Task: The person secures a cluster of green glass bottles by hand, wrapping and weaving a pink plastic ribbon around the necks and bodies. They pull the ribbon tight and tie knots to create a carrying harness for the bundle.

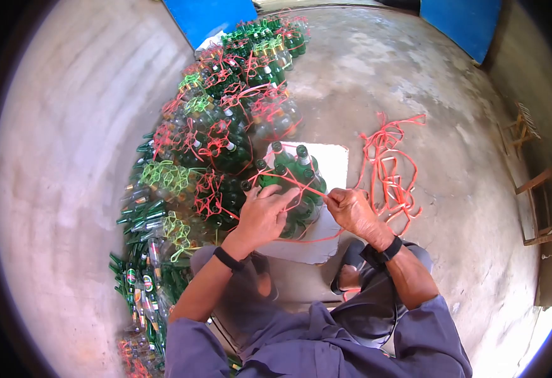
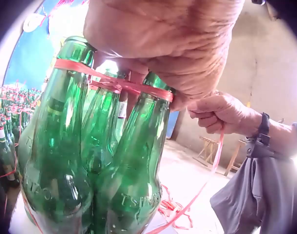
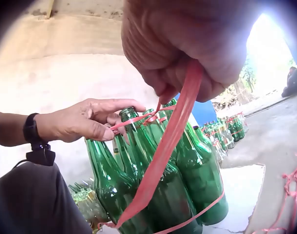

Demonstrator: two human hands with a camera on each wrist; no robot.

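Note:
Several green bottles (image 1: 302,165) stand upright in a cluster on a white board (image 1: 336,165), with red strap (image 2: 117,84) running round and between their necks. Over the near bottle tops is the left hand (image 1: 262,217); in the right wrist view its thumb presses the strap beside a bottle neck. The right hand (image 1: 353,213), just right of the cluster, has its fingers curled round the strap, and a wide length of strap (image 3: 163,151) hangs from it. Another band goes round the bottles' bodies. The left fingertips are partly hidden in the left wrist view.
Many bottles bundled with red and green strap (image 1: 222,135) fill the left side. Loose bottles (image 1: 150,277) lie at the lower left. A tangle of red strap (image 1: 386,170) is on the floor at right. Wooden frames (image 1: 544,205) stand by the right wall. The person's feet flank the board's near edge.

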